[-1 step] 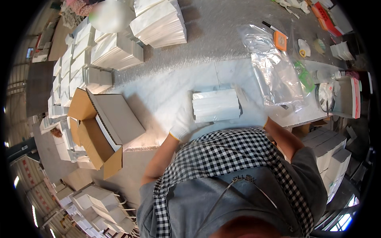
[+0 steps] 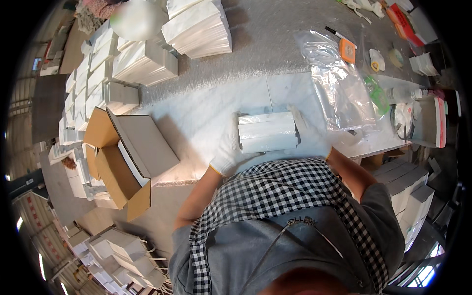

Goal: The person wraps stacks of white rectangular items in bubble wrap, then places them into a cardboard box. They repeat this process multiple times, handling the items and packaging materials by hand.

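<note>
Pale marbled tabletop [image 2: 196, 105] reads bright. Hard glare streaks the clear crinkled plastic bags [image 2: 344, 96], right. Soft shadow falls right of the open brown-and-white cardboard box [image 2: 114, 172]. White-gloved right hand [image 2: 310, 140] looks washed out. Whitish round blur [image 2: 139, 20] far left; edges bend into black.

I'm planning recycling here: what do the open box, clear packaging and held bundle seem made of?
Open box: matt cardboard, by its brown inside and ridged edge.
Clear packaging: probably thin, glossy plastic, crinkled and see-through.
Held bundle: smooth and white, perhaps ceramic or stone; its streaky highlights suggest plastic wrapping.
</note>
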